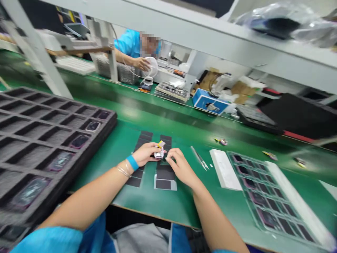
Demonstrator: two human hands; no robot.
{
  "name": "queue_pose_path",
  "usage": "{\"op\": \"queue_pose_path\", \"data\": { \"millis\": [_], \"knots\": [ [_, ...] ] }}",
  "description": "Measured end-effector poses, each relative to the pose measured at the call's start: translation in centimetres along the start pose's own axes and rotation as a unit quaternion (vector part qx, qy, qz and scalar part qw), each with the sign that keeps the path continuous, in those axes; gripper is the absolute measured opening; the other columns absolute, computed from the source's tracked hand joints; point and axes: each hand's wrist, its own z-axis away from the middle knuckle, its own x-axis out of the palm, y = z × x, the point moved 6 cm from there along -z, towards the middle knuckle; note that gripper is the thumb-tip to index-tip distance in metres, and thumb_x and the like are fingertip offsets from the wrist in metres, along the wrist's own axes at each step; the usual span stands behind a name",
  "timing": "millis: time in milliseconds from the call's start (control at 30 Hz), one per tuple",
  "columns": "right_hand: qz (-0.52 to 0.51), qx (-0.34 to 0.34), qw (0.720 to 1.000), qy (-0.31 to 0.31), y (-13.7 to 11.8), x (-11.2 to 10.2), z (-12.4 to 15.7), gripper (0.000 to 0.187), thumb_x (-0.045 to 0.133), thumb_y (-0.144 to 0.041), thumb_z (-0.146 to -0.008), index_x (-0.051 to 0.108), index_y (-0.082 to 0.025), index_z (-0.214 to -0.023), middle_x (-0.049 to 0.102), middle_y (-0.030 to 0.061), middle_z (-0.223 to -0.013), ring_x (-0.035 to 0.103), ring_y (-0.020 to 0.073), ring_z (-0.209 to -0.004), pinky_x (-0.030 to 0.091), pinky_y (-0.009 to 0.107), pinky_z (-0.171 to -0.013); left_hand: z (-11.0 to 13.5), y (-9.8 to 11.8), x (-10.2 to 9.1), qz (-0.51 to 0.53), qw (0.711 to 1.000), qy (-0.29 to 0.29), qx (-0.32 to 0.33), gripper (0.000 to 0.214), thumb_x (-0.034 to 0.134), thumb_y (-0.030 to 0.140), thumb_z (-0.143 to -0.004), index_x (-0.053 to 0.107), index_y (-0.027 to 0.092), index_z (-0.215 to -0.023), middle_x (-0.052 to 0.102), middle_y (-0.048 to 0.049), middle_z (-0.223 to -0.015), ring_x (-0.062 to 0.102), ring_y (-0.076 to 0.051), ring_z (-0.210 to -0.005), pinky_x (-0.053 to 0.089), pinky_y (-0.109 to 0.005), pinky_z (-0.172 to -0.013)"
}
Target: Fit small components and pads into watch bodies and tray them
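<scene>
My left hand point(145, 153), with a blue band at the wrist, is pinched on a small clear part point(159, 154) that carries a yellow-and-white tab point(161, 143). My right hand point(179, 167) is curled close beside it, fingertips meeting the same part from the right. Both hands hover over strips of dark rectangular pads point(163, 176) lying on the green bench point(184, 123). Metal tweezers point(200, 159) lie just right of my right hand.
A black foam tray point(31, 116) with several parts in its cells fills the left. At the right lies a clear tray point(265, 196) of dark parts beside a white block point(225, 169). Across the bench another person's hand point(141, 63) holds a white round object, near a blue box point(209, 102).
</scene>
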Motion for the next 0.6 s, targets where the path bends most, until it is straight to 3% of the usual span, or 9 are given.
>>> {"op": "queue_pose_path", "data": {
  "millis": [167, 300, 433, 600],
  "knots": [
    [-0.221, 0.066, 0.970, 0.082, 1.3, -1.7, 0.0, 0.020, 0.060, -0.037, -0.079, 0.055, -0.019, -0.071, 0.060, 0.0051, -0.088, 0.057, 0.0172, -0.085, 0.047, 0.032, -0.078, 0.3, 0.2, 0.3, -0.035, 0.999, 0.021, 0.012, 0.025, 0.071, 0.021, -0.067, 0.059, 0.013, -0.087, 0.069, -0.0091, -0.087, 0.063, -0.015, -0.069, 0.054, -0.029, -0.066],
    [-0.333, 0.129, 0.932, 0.060, 2.0, -0.4, 0.1, 0.023, 0.071, -0.037, -0.068, 0.059, -0.018, -0.068, 0.066, 0.0044, -0.082, 0.061, 0.0171, -0.079, 0.049, 0.033, -0.079, 0.4, 0.2, 0.8, -0.083, 0.996, 0.035, 0.027, 0.027, 0.073, 0.023, -0.066, 0.059, 0.013, -0.087, 0.067, -0.0051, -0.078, 0.062, -0.013, -0.063, 0.055, -0.028, -0.061],
    [-0.335, 0.153, 0.928, 0.051, 2.3, 0.7, 0.2, 0.027, 0.078, -0.037, -0.059, 0.059, -0.018, -0.064, 0.068, 0.0046, -0.077, 0.063, 0.0173, -0.071, 0.052, 0.033, -0.072, 0.3, -0.1, 1.0, -0.116, 0.992, 0.032, 0.024, 0.030, 0.075, 0.026, -0.063, 0.060, 0.012, -0.085, 0.065, -0.0027, -0.069, 0.061, -0.012, -0.057, 0.055, -0.026, -0.055],
    [-0.254, 0.118, 0.956, 0.083, 2.4, 0.6, 0.1, 0.022, 0.075, -0.032, -0.061, 0.058, -0.018, -0.064, 0.065, 0.0028, -0.069, 0.060, 0.0155, -0.064, 0.050, 0.030, -0.066, 0.2, -0.5, 1.1, -0.129, 0.991, 0.019, 0.019, 0.027, 0.075, 0.025, -0.064, 0.062, 0.011, -0.084, 0.063, -0.0027, -0.065, 0.061, -0.012, -0.058, 0.055, -0.025, -0.056]
  ]
}}
